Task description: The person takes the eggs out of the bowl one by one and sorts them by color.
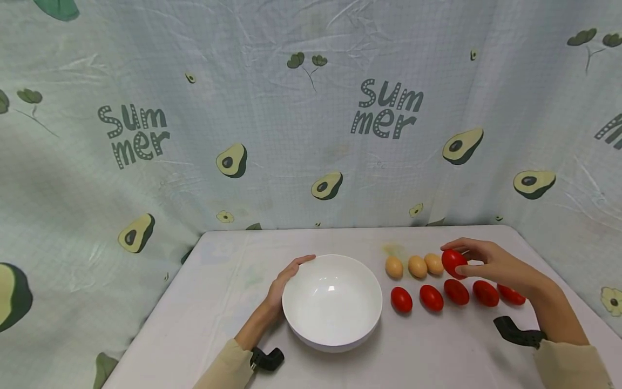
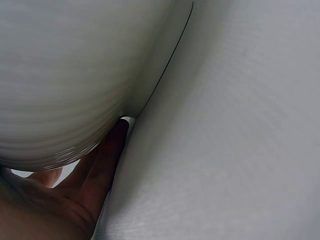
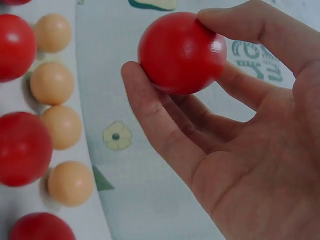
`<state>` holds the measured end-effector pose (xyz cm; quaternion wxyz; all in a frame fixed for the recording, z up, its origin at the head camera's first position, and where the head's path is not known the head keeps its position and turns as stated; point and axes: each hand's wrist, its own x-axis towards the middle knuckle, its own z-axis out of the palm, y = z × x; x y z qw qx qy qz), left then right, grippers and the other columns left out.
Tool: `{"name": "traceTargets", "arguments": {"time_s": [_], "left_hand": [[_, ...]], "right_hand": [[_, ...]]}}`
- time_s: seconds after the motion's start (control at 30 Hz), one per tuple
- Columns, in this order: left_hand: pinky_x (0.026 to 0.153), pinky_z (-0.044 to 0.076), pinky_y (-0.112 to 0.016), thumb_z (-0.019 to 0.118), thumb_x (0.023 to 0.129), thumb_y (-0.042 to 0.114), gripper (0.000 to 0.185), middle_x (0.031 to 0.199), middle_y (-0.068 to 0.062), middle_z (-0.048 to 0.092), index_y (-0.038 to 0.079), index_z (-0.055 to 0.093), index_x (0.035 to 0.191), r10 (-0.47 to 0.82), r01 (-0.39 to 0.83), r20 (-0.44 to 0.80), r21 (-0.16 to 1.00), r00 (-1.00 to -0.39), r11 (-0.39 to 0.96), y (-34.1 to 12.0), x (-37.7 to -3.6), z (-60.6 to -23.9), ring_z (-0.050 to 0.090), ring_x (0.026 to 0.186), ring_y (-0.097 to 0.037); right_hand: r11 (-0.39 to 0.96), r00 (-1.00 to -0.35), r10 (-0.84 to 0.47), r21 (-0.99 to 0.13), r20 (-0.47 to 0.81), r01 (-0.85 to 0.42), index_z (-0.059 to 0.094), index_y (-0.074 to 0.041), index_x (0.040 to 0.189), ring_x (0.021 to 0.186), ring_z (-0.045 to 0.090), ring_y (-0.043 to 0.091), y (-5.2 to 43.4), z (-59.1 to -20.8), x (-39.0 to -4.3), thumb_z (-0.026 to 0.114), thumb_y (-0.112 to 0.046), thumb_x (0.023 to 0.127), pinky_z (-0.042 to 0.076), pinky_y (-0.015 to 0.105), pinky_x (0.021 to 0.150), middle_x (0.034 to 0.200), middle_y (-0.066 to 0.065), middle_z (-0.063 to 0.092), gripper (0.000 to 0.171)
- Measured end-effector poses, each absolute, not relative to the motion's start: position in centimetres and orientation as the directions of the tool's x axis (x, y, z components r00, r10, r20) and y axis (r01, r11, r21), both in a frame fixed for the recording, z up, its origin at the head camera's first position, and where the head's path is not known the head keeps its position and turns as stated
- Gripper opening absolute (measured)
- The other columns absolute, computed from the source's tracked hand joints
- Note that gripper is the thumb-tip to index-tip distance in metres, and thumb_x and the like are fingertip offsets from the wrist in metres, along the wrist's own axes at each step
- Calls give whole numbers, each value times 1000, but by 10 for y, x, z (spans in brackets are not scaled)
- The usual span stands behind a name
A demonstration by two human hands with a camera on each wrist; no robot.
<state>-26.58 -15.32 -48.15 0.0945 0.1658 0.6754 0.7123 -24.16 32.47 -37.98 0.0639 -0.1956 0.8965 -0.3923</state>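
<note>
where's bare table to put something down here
Free: the far strip of table behind the bowl, the left side beyond the left hand, and the near edge in front of the red eggs. Crowded: right of the bowl, where tan eggs and red ones lie in two rows under the right hand, which holds a red egg.

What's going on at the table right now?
A person's right hand holds a red egg lifted just above the table, by a row of tan eggs and a row of red eggs. The left hand rests against the side of an empty white bowl to the left of the eggs.
</note>
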Motion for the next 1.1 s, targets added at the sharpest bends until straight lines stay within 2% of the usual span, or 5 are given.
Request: {"name": "traceTargets", "arguments": {"time_s": [0.27, 0.5, 0.63, 1.0, 1.1], "left_hand": [[108, 43, -13, 22, 112, 31, 54, 166, -5, 39, 10, 44, 156, 356, 88, 104, 994, -929, -59, -154, -265, -482, 30, 156, -24], [108, 43, -13, 22, 112, 32, 54, 165, -5, 39, 11, 44, 156, 358, 94, 108, 994, -928, -56, -154, -265, -480, 31, 156, -25], [108, 42, -13, 22, 112, 32, 54, 166, -4, 38, 11, 43, 156, 365, 88, 103, 995, -925, -56, -155, -265, -480, 30, 157, -24], [107, 44, -14, 24, 112, 35, 56, 166, -10, 37, 7, 41, 157, 370, 101, 119, 993, -921, -66, -155, -264, -480, 36, 153, -21], [107, 44, -14, 23, 112, 33, 54, 166, -7, 38, 9, 43, 156, 364, 89, 108, 994, -925, -68, -154, -264, -479, 33, 155, -25]], "right_hand": [[635, -933, -356, -720, 51, -282, 53, -7, 144, 110, 59, 5, 341, -384, -241, 69, -21, 95, 59, 36, 80, 133, 17, 62, 53], [650, -950, -309, -719, 49, -248, 51, -8, 144, 106, 54, -9, 360, -387, -238, 68, -26, 96, 57, 42, 82, 123, -20, 59, 54], [652, -954, -297, -721, 42, -234, 50, -8, 145, 105, 53, -13, 370, -389, -237, 67, -26, 97, 58, 40, 80, 118, -31, 56, 54], [664, -965, -261, -723, 16, -191, 49, -9, 145, 103, 52, -11, 382, -392, -237, 66, -28, 98, 59, 42, 80, 116, -30, 55, 53], [679, -969, -248, -711, 12, -183, 48, -6, 145, 105, 54, -6, 386, -394, -237, 66, -28, 98, 57, 45, 83, 121, -20, 58, 55]]}}
